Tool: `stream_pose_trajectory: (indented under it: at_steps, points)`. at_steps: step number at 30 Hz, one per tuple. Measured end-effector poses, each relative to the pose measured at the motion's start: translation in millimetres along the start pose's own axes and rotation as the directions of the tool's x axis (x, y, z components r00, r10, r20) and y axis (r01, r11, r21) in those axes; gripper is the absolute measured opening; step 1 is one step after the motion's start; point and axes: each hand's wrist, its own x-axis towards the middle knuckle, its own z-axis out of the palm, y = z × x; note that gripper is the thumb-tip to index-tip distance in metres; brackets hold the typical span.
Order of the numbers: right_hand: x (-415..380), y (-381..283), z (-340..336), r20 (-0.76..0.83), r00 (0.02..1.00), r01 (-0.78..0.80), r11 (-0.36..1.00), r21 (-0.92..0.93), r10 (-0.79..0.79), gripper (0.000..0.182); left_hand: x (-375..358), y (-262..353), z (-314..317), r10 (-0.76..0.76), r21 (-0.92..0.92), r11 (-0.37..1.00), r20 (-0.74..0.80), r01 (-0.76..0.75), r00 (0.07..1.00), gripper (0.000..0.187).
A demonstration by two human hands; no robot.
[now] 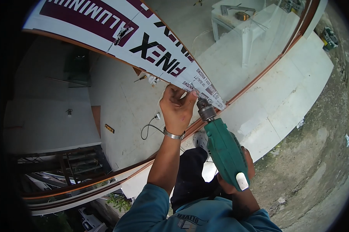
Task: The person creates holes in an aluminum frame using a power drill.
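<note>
A green power drill (pixel 225 149) is gripped by my right hand (pixel 248 160), whose fingers wrap its handle and are partly hidden behind the body. Its metal chuck (pixel 206 110) points at the edge of a door frame profile (pixel 159 58) covered in white and maroon printed film. My left hand (pixel 178 108), with a metal watch (pixel 174 133) on the wrist, is closed beside the drill's tip. Thumb and fingertips are pinched at the profile's edge; what they hold is too small to make out. A dark lock fitting (pixel 121 35) sits farther up the profile.
Behind the glass, a white plastic stool (pixel 242 27) bears a metal square (pixel 236 9) and a yellow-black tape measure (pixel 242 16). A cable with a plug (pixel 157 116) and a yellow level (pixel 110 128) lie on the tiled floor. A brown sill track (pixel 259 75) crosses below the door.
</note>
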Motion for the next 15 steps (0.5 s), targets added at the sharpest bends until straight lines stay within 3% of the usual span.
stream_pose_trajectory:
  at_steps: [1,5,7,15]
  points:
    - [3,-1,0,-0.061,0.998,0.024,1.000,-0.007,-0.025,0.040,0,1,1,0.008,0.004,1.000,-0.007,-0.008,1.000,0.025]
    - [-2,8,-8,-0.025,0.998,0.053,0.997,0.049,-0.052,0.051,0,3,1,0.014,0.020,1.000,0.005,-0.014,1.000,0.025]
    - [17,6,-18,0.024,0.997,0.071,0.989,0.132,-0.075,0.076,-1,1,3,0.030,0.007,1.000,0.001,-0.030,1.000,0.025]
    - [21,2,-20,0.084,0.994,0.053,0.971,0.232,-0.074,0.087,1,-3,1,0.036,0.051,0.998,-0.007,-0.035,0.999,0.030]
